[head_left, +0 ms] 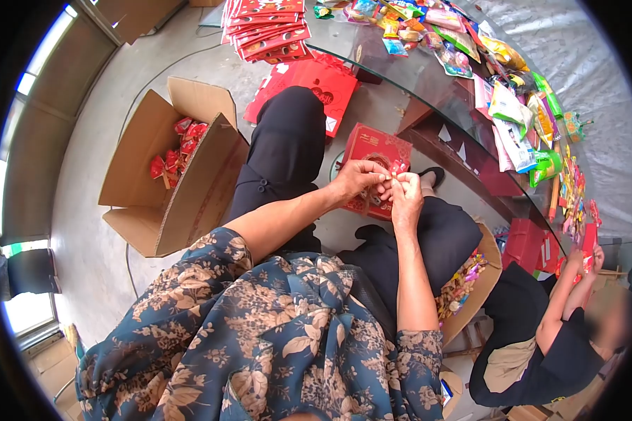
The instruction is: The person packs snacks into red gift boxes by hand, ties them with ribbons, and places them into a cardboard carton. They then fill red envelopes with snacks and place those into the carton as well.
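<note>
My left hand [363, 177] and my right hand [404, 196] meet at the fingertips above a red decorated box [372, 145]. Both hands have their fingers pinched together around something small, reddish and white, too small to make out. The red box sits between my knees, its lower part partly hidden by my hands. Beyond my left knee lies a larger red printed bag [340, 91].
An open cardboard box [137, 151] with red packets stands at the left. Colourful snack packets [509, 105] cover a glass table [400, 74]. Another cardboard box [488, 288] holds sweets beside my right leg. A person [541, 351] at the right handles something red.
</note>
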A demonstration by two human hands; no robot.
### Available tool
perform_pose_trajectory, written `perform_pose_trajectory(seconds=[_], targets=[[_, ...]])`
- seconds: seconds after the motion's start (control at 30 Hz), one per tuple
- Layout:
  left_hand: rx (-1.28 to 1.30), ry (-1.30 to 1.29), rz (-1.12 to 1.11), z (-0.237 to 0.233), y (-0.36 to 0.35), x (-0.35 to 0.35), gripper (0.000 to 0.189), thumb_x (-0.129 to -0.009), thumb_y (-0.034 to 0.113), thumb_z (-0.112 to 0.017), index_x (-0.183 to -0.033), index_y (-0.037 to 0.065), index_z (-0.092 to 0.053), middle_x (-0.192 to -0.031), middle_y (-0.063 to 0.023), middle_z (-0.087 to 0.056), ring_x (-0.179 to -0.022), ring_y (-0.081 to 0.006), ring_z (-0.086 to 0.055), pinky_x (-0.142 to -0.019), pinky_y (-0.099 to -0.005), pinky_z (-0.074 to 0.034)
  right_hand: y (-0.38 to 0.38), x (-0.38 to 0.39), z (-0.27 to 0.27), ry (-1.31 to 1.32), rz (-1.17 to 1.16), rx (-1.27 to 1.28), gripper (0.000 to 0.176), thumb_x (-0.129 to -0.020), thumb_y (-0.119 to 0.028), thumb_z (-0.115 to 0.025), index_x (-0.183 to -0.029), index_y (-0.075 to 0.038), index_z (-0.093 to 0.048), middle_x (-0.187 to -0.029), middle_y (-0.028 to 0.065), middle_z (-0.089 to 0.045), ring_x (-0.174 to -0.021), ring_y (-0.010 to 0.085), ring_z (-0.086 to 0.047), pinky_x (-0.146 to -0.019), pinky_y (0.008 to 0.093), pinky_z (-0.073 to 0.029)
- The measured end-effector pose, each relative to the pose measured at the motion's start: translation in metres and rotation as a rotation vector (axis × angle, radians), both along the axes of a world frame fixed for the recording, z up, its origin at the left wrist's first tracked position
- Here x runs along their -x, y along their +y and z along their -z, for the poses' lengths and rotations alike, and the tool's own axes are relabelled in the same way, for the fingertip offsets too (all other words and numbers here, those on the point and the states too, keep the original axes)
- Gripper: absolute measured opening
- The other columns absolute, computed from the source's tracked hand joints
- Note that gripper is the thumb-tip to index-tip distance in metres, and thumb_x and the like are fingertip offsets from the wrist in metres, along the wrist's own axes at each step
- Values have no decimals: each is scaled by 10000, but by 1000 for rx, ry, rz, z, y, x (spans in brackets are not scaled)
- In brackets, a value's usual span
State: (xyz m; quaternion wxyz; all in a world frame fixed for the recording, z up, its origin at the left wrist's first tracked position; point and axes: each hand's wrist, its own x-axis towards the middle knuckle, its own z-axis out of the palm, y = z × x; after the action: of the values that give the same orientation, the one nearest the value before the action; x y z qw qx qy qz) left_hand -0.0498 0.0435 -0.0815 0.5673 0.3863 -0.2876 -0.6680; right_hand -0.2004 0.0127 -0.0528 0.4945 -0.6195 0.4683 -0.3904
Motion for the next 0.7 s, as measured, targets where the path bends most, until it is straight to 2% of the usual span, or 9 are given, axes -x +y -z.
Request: perform_pose_trajectory(seconds=[0.23,0.33,0.43,0.53,0.63,0.7], targets=[[-50,-127,-35,9,1,5,87,-896,54,-616,-951,36,-681,-779,-32,-655,-659,-91,-593,-586,-235,-495,-2,0,12,-212,-25,-187,114,-919,9,-528,-1024,21,-571,-788,74,-646,-613,96,-591,-557,219,-474],[-61,-157,-75,5,0,8,78,-893,58,-618,-939,40,-679,-749,-26,-646,-637,-86,-586,-559,-238,-487,0,3,10,-141,-110,-234,167,-939,-31,-538,-1100,10,-561,-873,46,-628,-722,88,-593,-667,219,-485],[-177,-248,-40,-19,4,5,33,-876,42,-626,-899,43,-650,-766,-25,-645,-665,-81,-588,-573,-235,-485,4,2,9,-241,-151,-253,196,-930,-52,-573,-1117,9,-569,-892,33,-624,-751,83,-586,-705,223,-488],[-12,-235,-182,-7,1,13,96,-818,-42,-650,-882,15,-608,-739,-22,-611,-632,-80,-559,-532,-236,-460,8,1,4,-251,-127,-270,189,-918,-64,-606,-1091,7,-582,-905,30,-621,-744,80,-579,-708,218,-488],[61,-290,-188,2,-3,13,167,-801,-44,-672,-900,31,-560,-754,-29,-615,-650,-86,-579,-565,-242,-491,4,3,10,-215,-135,-249,175,-912,-58,-616,-1074,5,-592,-903,29,-620,-738,79,-573,-701,213,-484],[62,-399,-145,6,-4,11,195,-824,-34,-653,-961,33,-532,-793,-20,-606,-713,-84,-592,-619,-237,-494,3,2,16,-229,-118,-224,173,-896,-32,-626,-1061,14,-603,-881,40,-642,-702,71,-574,-644,200,-475]])
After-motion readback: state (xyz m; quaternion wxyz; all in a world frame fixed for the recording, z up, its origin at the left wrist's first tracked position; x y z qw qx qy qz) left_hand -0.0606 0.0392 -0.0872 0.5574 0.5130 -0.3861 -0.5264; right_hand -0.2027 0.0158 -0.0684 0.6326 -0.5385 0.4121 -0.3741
